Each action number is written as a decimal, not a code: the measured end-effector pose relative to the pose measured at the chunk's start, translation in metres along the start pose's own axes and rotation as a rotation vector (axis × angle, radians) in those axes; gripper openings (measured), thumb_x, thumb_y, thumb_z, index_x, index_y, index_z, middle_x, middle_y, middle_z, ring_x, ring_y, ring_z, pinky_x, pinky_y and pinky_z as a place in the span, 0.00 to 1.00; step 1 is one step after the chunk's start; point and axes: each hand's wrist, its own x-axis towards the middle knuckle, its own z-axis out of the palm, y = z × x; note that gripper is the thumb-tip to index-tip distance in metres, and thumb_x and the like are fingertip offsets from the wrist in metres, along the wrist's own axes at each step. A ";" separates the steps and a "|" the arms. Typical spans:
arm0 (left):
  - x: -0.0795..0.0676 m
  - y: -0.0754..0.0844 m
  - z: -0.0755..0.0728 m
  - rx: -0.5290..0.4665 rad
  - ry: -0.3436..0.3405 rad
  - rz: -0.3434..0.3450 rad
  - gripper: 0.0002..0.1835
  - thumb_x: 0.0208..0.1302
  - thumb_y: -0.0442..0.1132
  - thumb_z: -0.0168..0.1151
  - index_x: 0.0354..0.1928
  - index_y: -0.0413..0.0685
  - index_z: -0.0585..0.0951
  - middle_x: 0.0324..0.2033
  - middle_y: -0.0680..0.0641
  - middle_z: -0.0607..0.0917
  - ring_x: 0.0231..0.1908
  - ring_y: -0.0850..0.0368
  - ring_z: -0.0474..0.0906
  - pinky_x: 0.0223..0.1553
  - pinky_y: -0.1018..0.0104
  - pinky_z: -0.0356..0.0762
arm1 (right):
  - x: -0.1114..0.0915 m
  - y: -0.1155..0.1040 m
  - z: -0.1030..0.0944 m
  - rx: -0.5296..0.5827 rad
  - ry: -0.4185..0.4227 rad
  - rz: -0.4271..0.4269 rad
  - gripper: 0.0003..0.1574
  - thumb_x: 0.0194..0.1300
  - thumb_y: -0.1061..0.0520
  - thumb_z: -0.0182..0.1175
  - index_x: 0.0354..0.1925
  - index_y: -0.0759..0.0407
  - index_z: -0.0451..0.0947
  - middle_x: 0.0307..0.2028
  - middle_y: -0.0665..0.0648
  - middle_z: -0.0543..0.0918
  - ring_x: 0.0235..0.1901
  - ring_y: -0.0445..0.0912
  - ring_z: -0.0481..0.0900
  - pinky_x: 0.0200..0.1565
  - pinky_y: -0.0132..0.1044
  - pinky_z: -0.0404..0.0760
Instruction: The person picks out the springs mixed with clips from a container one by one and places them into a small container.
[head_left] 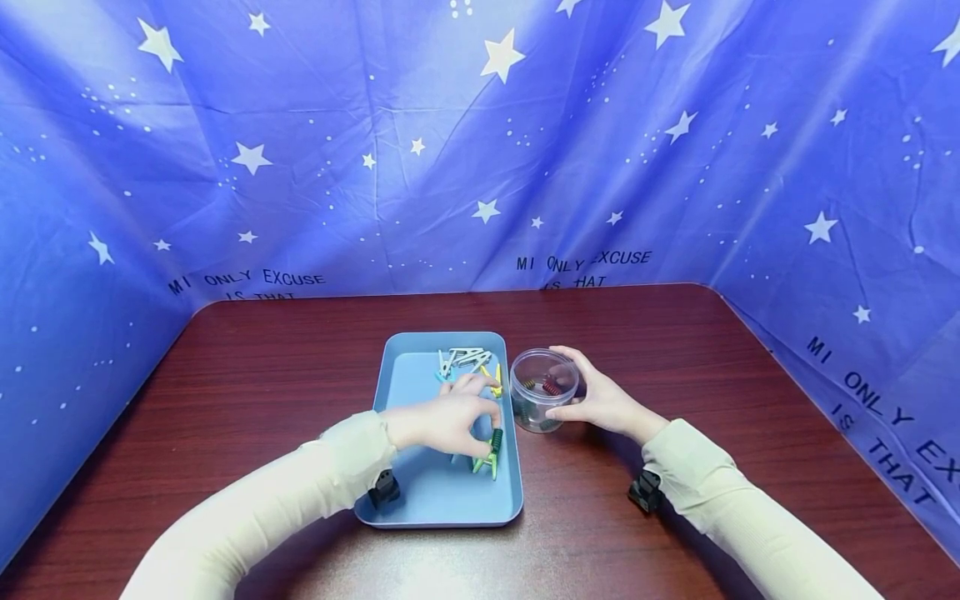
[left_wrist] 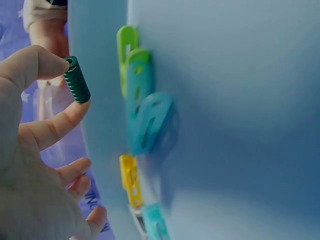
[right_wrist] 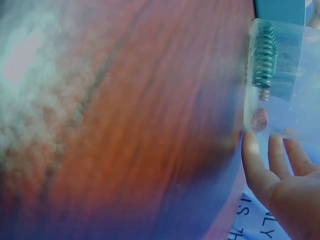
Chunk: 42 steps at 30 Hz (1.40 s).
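My left hand (head_left: 446, 419) is over the right side of a blue tray (head_left: 420, 504). Between its thumb and index fingertip it pinches a dark green coil spring (left_wrist: 77, 81). A green clothespin (head_left: 486, 467) lies in the tray below that hand, with teal ones (left_wrist: 152, 120) beside it and a yellow one (left_wrist: 131, 180) farther along. With thumb and fingers around its side, my right hand (head_left: 603, 406) holds a clear round jar (head_left: 534, 410) on the table, right beside the tray. Several springs lie inside it, green ones (right_wrist: 265, 57) and a red one (head_left: 551, 387) among them.
Pale clothespins (head_left: 468, 358) lie at the far end of the tray. Both stand on a dark red-brown wooden table (head_left: 300, 350). A blue star-patterned curtain (head_left: 420, 208) hangs behind the table and along its sides.
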 end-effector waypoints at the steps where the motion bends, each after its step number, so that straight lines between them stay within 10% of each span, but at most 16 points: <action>1: 0.000 0.000 -0.002 -0.006 0.010 0.000 0.09 0.51 0.41 0.64 0.36 0.51 0.79 0.66 0.38 0.62 0.67 0.40 0.52 0.56 0.35 0.55 | 0.000 0.000 0.000 -0.001 0.000 0.000 0.53 0.51 0.60 0.71 0.68 0.57 0.52 0.56 0.69 0.71 0.56 0.60 0.71 0.44 0.35 0.78; 42: 0.043 0.013 -0.035 -0.035 0.264 -0.084 0.12 0.54 0.45 0.65 0.39 0.50 0.80 0.68 0.44 0.62 0.67 0.46 0.53 0.63 0.43 0.51 | 0.001 -0.002 0.000 -0.031 -0.001 0.038 0.55 0.51 0.57 0.71 0.69 0.55 0.51 0.58 0.68 0.71 0.55 0.58 0.71 0.43 0.36 0.78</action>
